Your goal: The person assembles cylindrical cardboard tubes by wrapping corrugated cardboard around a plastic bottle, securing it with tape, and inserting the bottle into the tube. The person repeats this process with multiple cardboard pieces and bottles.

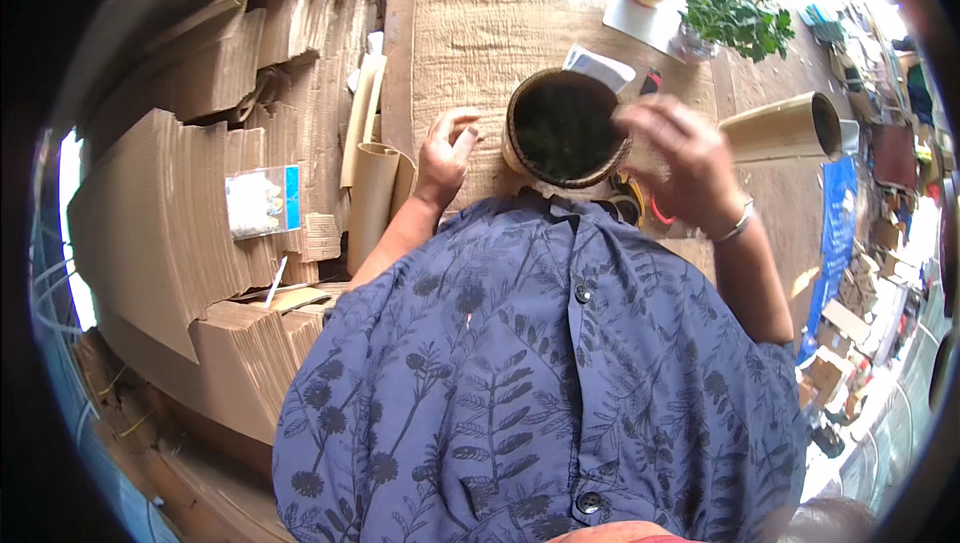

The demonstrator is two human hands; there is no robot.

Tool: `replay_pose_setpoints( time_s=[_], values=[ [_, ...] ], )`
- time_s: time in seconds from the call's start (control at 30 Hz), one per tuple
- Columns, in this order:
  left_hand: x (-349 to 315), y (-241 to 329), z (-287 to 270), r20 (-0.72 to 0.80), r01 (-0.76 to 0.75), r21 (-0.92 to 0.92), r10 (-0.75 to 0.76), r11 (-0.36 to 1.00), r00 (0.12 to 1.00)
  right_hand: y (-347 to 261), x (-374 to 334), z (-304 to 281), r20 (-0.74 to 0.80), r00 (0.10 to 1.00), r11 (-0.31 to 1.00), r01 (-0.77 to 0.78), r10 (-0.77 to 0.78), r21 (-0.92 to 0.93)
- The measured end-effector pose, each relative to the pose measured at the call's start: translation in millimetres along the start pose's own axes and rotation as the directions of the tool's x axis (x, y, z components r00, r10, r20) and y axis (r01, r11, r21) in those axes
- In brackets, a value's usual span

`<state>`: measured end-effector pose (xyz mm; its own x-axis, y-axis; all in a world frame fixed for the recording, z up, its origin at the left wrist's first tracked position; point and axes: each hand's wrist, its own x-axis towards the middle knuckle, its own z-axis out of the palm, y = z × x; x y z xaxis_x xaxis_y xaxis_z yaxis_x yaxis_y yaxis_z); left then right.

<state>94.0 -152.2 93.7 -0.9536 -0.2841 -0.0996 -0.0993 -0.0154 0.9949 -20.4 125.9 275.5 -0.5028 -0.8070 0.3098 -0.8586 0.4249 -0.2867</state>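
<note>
A round, open-topped brown container (565, 128) with a dark inside and a thick rim stands on the table just in front of my chest. To its left is my left hand (447, 155), fingers loosely bent and thumb apart, with a gap to the container and nothing held. My right hand (688, 158) is at the container's right rim, open and partly blurred. Its fingertips overlap the rim, but I cannot tell whether they touch it. A roll of tape (628, 205) and a red-handled tool (658, 208) lie below that hand, partly hidden.
Stacked corrugated cardboard (160, 233) fills the left side, with rolled brown sheets (375, 193) beside it. A white paper (600, 68) lies behind the container. Farther right are a leafy plant (740, 13), a tan tube (780, 130) on its side and a blue printed sheet (833, 233).
</note>
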Motion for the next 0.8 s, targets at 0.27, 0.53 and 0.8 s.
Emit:
replay_pose_setpoints(
  time_s=[0.27,0.53,0.8],
  values=[
    [-36.7,-19.7,12.3,-0.150,0.173,-0.026,-0.175,0.985,0.973,55.5,3.9,67.1,-0.040,0.999,0.969,0.011,-0.001,0.246],
    [-92.0,-1.4,24.2,-0.325,0.352,0.389,-0.230,0.851,0.917,177.8,118.0,75.6,-0.176,0.961,0.946,-0.160,0.215,0.282],
    [-209.2,-66.2,13.6,-0.378,0.575,0.388,-0.444,0.721,0.812,258.9,167.2,69.2,-0.234,0.895,0.925,-0.364,0.379,0.105]
  ],
)
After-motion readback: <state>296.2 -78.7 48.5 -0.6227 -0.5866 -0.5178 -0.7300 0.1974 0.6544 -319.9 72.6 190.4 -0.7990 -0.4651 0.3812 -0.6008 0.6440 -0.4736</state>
